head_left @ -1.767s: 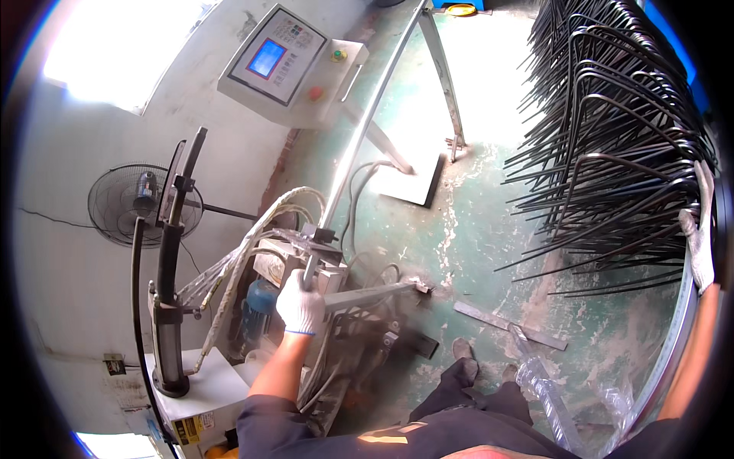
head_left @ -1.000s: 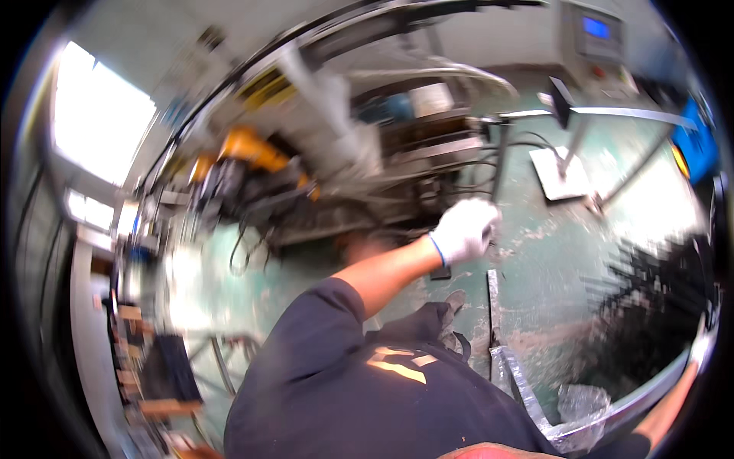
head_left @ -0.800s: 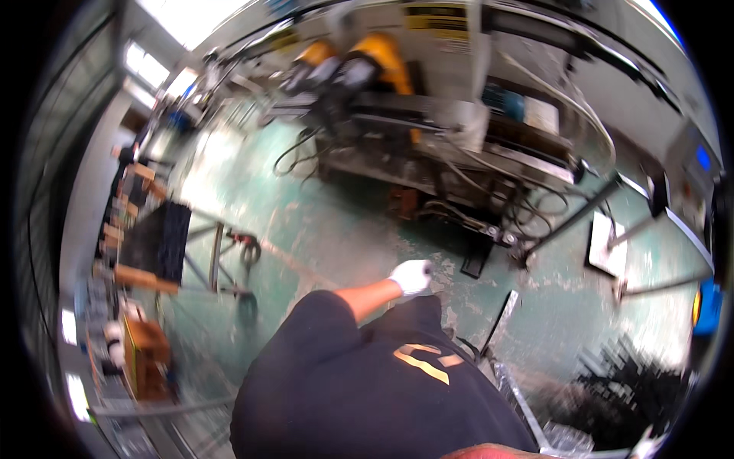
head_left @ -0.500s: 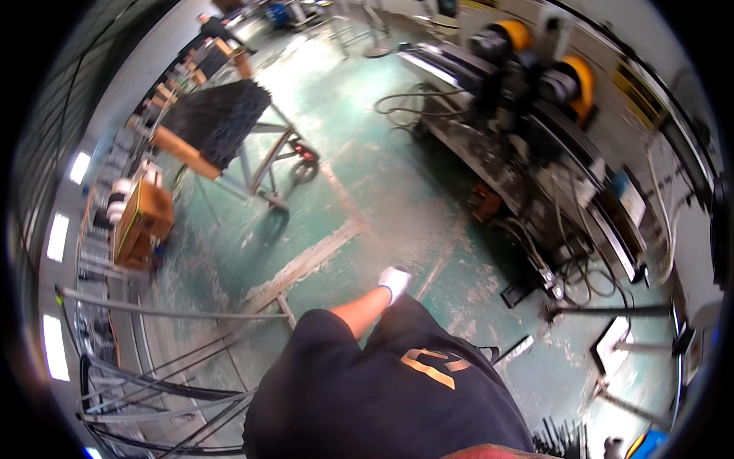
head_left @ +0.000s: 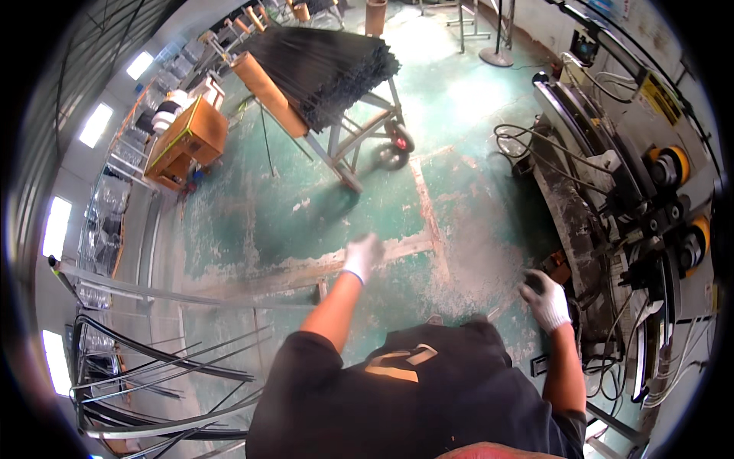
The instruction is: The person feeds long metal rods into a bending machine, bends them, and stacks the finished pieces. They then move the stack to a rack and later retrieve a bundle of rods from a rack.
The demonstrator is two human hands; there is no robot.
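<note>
Ahead of our left hand [head_left: 363,255], in the upper middle of the frame, we see a thick bundle of black rods [head_left: 317,70] lying on a wheeled metal trolley [head_left: 349,147], its ragged ends facing lower right. Nearest our right hand [head_left: 547,300], a long, dark bench machine [head_left: 604,203] slants down the frame's right side, fitted with yellow-and-black rounded housings [head_left: 670,167].

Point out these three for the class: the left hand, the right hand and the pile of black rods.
Left hand [head_left: 362,255], head view: its gloved, blurred middle.
Right hand [head_left: 549,306], head view: its white-gloved back.
Pile of black rods [head_left: 325,65], head view: its upper side.
</note>
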